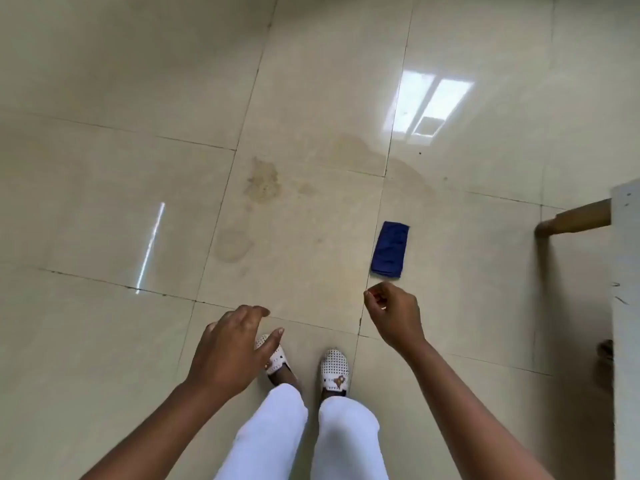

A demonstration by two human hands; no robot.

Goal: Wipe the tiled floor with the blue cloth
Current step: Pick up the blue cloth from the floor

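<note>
While we stood over the floor, our right hand (pixel 393 315) hung loosely curled and held nothing, and our left hand (pixel 230 351) was spread open and empty too. The blue cloth (pixel 390 249) lay folded on the tiled floor (pixel 138 150), just past our right hand. We had not picked it up yet, so bending down to grab it looked like the next job. Brown stains (pixel 261 181) waited further left. A wooden leg (pixel 573 221) stood off to the right, not in our way.

Both bare arms reach forward and down. The left hand (pixel 228 351) is spread, palm down, fingers (pixel 252 311) loose; the right hand (pixel 393 315) curls loosely, holding nothing.
</note>
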